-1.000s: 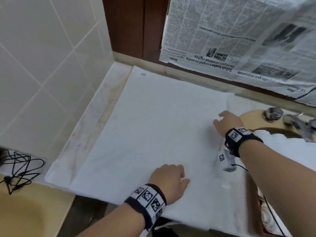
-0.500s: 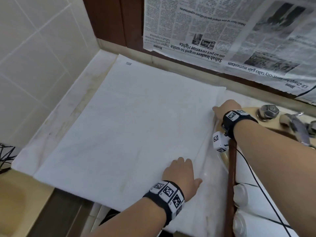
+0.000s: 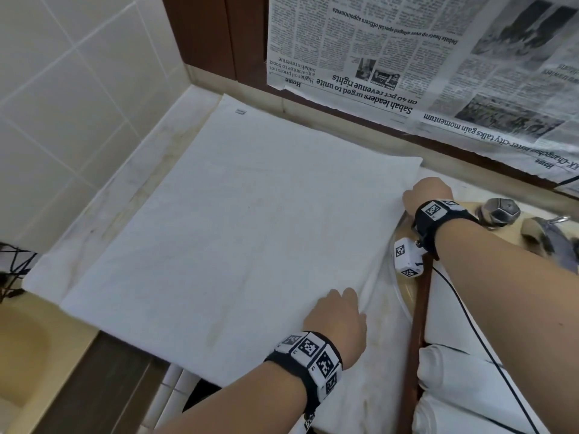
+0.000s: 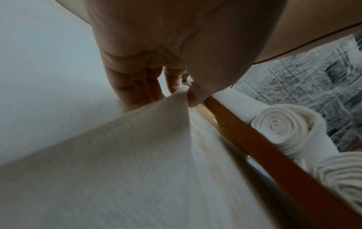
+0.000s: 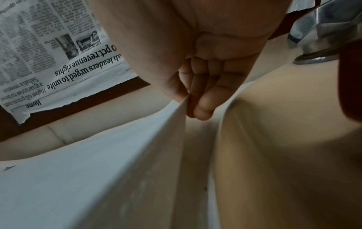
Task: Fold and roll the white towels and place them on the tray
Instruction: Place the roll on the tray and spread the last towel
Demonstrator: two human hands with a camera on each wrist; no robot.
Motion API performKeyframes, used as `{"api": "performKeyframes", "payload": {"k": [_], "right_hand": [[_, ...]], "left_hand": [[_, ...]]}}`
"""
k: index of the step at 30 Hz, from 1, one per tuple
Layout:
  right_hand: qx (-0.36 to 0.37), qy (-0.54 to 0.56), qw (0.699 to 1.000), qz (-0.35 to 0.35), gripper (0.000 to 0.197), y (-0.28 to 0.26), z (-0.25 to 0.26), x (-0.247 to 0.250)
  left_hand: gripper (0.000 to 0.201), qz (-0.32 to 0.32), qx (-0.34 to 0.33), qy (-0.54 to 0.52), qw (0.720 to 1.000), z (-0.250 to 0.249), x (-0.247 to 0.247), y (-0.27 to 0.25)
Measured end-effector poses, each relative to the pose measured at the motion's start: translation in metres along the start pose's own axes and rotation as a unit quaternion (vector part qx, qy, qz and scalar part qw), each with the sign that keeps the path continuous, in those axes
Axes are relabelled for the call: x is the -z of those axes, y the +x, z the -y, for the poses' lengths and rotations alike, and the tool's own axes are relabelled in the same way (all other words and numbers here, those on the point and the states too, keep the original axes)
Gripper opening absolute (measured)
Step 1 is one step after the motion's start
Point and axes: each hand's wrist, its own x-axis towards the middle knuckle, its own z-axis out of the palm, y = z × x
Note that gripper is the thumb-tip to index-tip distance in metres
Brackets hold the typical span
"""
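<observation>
1. Spread flat on the pale marble worktop (image 3: 103, 214): one large white cotton towel (image 3: 238, 233), its label at the far-left corner, its right edge just beside the brown wooden tray (image 3: 418, 311).
2. Pinching that right edge at the near end: left hand (image 3: 336, 321), thumb against fingers (image 4: 137, 86) with a fold of cloth raised between them (clear in the left wrist view).
3. Pinching the same edge at the far end: right hand (image 3: 427, 195), thumb pressed to fingers (image 5: 203, 99), cloth lifted off the worktop there.
4. Already on the tray: rolled white towels (image 4: 282, 128), lying side by side, spiral ends toward the left wrist camera.
5. Behind: upside-down newspaper sheets (image 3: 407, 57) on the wall, chrome tap (image 3: 498, 211) at the right.
6. Step in hand, by judgement: start of the first fold, right edge gripped at both ends.
7. Next move likely calls for lifting both ends together and carrying the edge leftward across the towel, keeping it taut and level so edges meet squarely (uneven tension would skew the fold), then smoothing before rolling.
</observation>
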Motion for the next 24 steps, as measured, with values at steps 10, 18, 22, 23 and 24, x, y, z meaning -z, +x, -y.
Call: {"api": "performKeyframes", "payload": {"k": [10, 18, 22, 23, 24], "right_hand": [[0.009, 0.112, 0.992, -0.05, 0.032, -0.016, 0.014, 0.027], [0.125, 0.176, 0.971, -0.098, 0.02, -0.048, 0.117, 0.032], [0.177, 0.198, 0.958, -0.11, 0.024, -0.055, 0.181, 0.029], [0.183, 0.196, 0.958, -0.104, 0.022, -0.056, 0.197, 0.028], [0.19, 0.197, 0.957, -0.097, 0.021, -0.058, 0.213, 0.027]], "left_hand": [[0.033, -0.088, -0.006, -0.182, 0.979, 0.031, 0.047, -0.034], [0.028, -0.23, 0.04, -0.277, 0.932, 0.093, 0.107, -0.062], [0.027, -0.289, 0.06, -0.302, 0.907, 0.123, 0.141, -0.076], [0.027, -0.303, 0.066, -0.301, 0.902, 0.131, 0.149, -0.078], [0.027, -0.316, 0.073, -0.297, 0.898, 0.139, 0.158, -0.08]]}}
